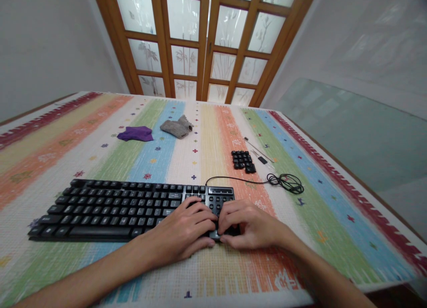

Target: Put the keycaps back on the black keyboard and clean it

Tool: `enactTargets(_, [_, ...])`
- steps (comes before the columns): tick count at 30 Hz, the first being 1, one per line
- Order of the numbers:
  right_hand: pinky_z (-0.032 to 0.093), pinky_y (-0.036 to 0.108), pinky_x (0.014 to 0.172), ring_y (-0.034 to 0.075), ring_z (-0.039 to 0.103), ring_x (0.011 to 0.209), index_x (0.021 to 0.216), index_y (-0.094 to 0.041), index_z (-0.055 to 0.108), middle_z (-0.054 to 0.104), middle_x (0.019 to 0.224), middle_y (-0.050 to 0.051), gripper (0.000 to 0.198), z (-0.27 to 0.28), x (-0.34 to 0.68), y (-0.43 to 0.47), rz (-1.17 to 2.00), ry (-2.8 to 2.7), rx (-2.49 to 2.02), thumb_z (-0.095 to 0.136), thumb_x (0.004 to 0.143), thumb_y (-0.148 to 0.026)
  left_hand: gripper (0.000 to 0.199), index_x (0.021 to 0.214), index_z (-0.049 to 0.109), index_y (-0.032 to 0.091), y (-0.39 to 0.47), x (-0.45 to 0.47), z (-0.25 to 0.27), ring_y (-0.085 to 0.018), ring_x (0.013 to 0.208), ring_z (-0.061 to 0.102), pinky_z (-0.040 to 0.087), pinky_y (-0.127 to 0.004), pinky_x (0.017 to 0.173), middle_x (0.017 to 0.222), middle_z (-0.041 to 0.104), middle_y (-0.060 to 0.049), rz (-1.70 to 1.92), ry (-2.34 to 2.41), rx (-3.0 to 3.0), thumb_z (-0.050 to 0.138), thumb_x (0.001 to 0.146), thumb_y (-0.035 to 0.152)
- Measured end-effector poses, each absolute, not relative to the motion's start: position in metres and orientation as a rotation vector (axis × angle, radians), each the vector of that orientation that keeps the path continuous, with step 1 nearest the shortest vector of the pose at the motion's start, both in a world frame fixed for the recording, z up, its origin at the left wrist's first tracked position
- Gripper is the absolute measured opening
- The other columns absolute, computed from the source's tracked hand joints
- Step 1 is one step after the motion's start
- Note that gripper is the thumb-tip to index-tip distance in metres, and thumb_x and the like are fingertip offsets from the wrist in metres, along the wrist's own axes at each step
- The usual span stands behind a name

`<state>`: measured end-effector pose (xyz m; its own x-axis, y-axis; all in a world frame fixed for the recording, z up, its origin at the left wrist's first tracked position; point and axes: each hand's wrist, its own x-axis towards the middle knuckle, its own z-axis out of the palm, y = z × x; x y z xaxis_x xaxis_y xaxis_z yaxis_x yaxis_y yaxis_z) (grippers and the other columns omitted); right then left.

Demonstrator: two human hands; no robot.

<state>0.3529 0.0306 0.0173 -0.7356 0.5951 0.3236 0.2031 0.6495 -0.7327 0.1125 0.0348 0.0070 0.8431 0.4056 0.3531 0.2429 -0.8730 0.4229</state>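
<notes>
A black keyboard [110, 210] lies across the striped cloth, its number pad on the right bared of keycaps over most of its area. My left hand [188, 223] rests over the keyboard's right part, fingers stretched out and slightly apart. At the number pad's lower end, my right hand [248, 223] has its fingers curled with thumb and fingertips close together; whatever they pinch is hidden. Loose black keycaps [243, 160] sit grouped in rows beyond the keyboard. Beside them are a small black-handled tool with thin prongs [262, 159] and a thin stick with a dark tip [258, 149].
The keyboard's black cable [287, 182] is coiled on the right. Farther back lie a purple cloth [135, 134] and a grey cloth [176, 126]. A striped tablecloth [220, 281] covers the table, with wooden glass-paned doors [203, 41] behind it.
</notes>
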Motion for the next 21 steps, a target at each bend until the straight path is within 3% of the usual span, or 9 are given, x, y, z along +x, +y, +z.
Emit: enactTargets(21, [0.049,0.026,0.065,0.013,0.063,0.070,0.083,-0.016,0.075,0.071,0.077,0.003,0.006,0.0136,0.3537,0.0314,0.999,-2.286,-0.610,0.070,0.085,-0.021,0.011,0.105,0.064,0.020,0.0335,0.1115,0.0100,-0.023,0.110,0.061,0.034,-0.047,0.111,0.118,0.068,-0.005,0.647,0.473,2.643,0.060,0.101,0.029])
